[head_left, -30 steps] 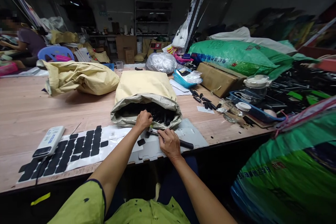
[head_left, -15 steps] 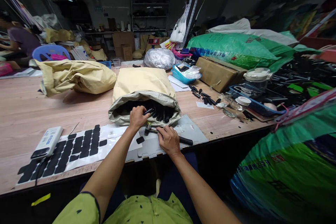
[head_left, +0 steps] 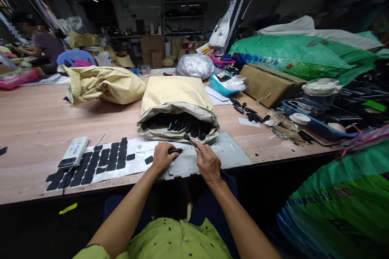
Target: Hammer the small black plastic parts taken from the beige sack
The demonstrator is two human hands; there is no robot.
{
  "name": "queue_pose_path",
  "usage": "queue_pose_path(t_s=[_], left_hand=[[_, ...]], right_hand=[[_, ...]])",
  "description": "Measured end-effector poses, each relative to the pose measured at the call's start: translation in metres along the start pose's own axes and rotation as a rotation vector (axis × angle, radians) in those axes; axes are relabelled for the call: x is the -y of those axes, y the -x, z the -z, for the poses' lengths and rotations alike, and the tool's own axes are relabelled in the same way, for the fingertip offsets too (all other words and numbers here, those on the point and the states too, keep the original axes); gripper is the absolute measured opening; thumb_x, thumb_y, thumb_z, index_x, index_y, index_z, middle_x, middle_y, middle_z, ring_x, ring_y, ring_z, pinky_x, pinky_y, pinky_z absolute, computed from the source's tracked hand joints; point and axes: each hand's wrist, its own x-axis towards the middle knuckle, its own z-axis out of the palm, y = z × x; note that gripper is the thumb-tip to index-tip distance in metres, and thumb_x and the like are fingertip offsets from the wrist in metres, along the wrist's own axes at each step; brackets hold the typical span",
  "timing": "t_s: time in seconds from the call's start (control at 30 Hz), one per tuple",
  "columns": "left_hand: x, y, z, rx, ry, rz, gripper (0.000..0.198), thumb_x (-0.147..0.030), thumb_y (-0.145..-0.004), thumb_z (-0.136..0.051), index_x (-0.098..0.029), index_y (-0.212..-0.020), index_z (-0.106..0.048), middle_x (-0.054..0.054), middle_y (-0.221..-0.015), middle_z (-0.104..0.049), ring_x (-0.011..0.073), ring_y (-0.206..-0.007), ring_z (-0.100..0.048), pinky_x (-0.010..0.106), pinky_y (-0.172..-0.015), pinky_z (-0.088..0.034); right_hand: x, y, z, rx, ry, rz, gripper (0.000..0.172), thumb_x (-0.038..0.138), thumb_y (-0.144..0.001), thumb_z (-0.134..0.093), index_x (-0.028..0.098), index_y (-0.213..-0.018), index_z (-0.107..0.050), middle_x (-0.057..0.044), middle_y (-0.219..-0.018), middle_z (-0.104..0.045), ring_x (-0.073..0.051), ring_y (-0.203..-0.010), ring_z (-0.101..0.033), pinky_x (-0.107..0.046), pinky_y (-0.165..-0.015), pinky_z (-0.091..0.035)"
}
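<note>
My left hand (head_left: pixel 163 156) is closed around a small black handle-like piece (head_left: pixel 175 151), held low over the grey board (head_left: pixel 234 153) at the table's front edge. My right hand (head_left: pixel 208 164) grips a small hammer (head_left: pixel 191 140), its metal neck and dark head slanting up to the left; the palm hides most of its grip. Just behind both hands, the mouth of a cream woven sack (head_left: pixel 173 89) gapes toward me. Many similar black pieces (head_left: pixel 190 124) lie inside it. Left of my hands, rows of black rounded pads (head_left: pixel 111 158) sit on a white backing sheet.
A white boxed device (head_left: pixel 73 151) with a cable rests at the left. Behind it lies another cream sack (head_left: pixel 109 85). Loose black pieces (head_left: pixel 251 113), a cardboard box (head_left: pixel 270 85) and a blue tray (head_left: pixel 319 119) occupy the right. One person (head_left: pixel 45 46) sits at far left.
My left hand has come out of the sack mouth with a black piece and down to the board. My right hand has lifted the hammer and tilted its head up. The view has shifted left.
</note>
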Motion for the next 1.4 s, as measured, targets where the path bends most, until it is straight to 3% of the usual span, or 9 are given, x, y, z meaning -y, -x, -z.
queue_pose_path(t_s=[0.13,0.33,0.63,0.83,0.97,1.23,1.4], left_hand=[[-0.004,-0.005,-0.003,0.038,-0.001,0.03,0.016,-0.034,-0.076,-0.076,-0.025,-0.09,-0.074,0.001,-0.085,-0.064,0.0202,-0.089,-0.054,0.033,-0.08,-0.038],[-0.003,-0.005,-0.002,0.051,0.038,0.064,0.017,-0.034,-0.075,-0.077,-0.026,-0.089,-0.075,0.001,-0.087,-0.065,0.0207,-0.091,-0.054,0.033,-0.083,-0.038],[-0.003,-0.004,-0.003,0.045,0.068,0.069,0.014,-0.033,-0.075,-0.075,-0.025,-0.087,-0.075,0.001,-0.086,-0.067,0.0206,-0.091,-0.055,0.033,-0.083,-0.039],[-0.002,-0.004,-0.003,0.068,0.053,0.06,0.015,-0.034,-0.076,-0.075,-0.025,-0.088,-0.075,0.002,-0.086,-0.065,0.0216,-0.094,-0.054,0.034,-0.084,-0.039],[-0.003,-0.004,-0.002,0.077,0.035,0.063,0.013,-0.035,-0.076,-0.075,-0.025,-0.084,-0.073,0.002,-0.087,-0.064,0.0225,-0.094,-0.054,0.034,-0.083,-0.038],[-0.002,-0.003,-0.003,0.053,0.069,0.059,0.016,-0.032,-0.07,-0.078,-0.024,-0.084,-0.075,0.001,-0.086,-0.066,0.0224,-0.093,-0.055,0.034,-0.083,-0.039],[-0.004,0.001,0.002,0.087,0.092,0.045,0.015,-0.03,-0.062,-0.082,-0.023,-0.073,-0.074,0.0,-0.08,-0.067,0.0223,-0.089,-0.055,0.035,-0.081,-0.039]], right_hand=[[0.01,0.01,0.011,0.032,-0.079,-0.093,0.037,0.029,-0.097,-0.042,0.026,-0.127,-0.063,-0.006,-0.113,-0.07,-0.019,-0.101,-0.064,-0.03,-0.085,-0.05],[0.019,0.027,0.013,0.147,-0.057,-0.096,0.036,0.028,-0.096,-0.043,0.03,-0.125,-0.064,-0.003,-0.106,-0.07,-0.017,-0.093,-0.066,-0.026,-0.077,-0.051],[0.026,0.029,0.008,0.141,0.064,-0.058,0.038,0.023,-0.094,-0.044,0.031,-0.125,-0.064,-0.002,-0.094,-0.068,-0.015,-0.081,-0.064,-0.023,-0.064,-0.045],[0.038,0.026,0.008,0.125,0.021,-0.021,0.039,0.026,-0.096,-0.042,0.031,-0.129,-0.062,-0.003,-0.093,-0.068,-0.016,-0.083,-0.064,-0.024,-0.067,-0.046],[0.042,0.028,0.004,0.179,0.04,-0.015,0.037,0.026,-0.096,-0.042,0.031,-0.124,-0.065,-0.002,-0.09,-0.068,-0.015,-0.081,-0.064,-0.023,-0.065,-0.045],[0.017,0.005,-0.005,0.112,0.096,-0.033,0.033,0.027,-0.095,-0.045,0.028,-0.12,-0.066,-0.002,-0.103,-0.069,-0.017,-0.09,-0.063,-0.027,-0.073,-0.045],[-0.013,-0.008,-0.023,0.106,0.219,0.128,0.027,0.022,-0.092,-0.05,0.023,-0.11,-0.071,-0.004,-0.089,-0.067,-0.018,-0.082,-0.056,-0.029,-0.075,-0.04]])
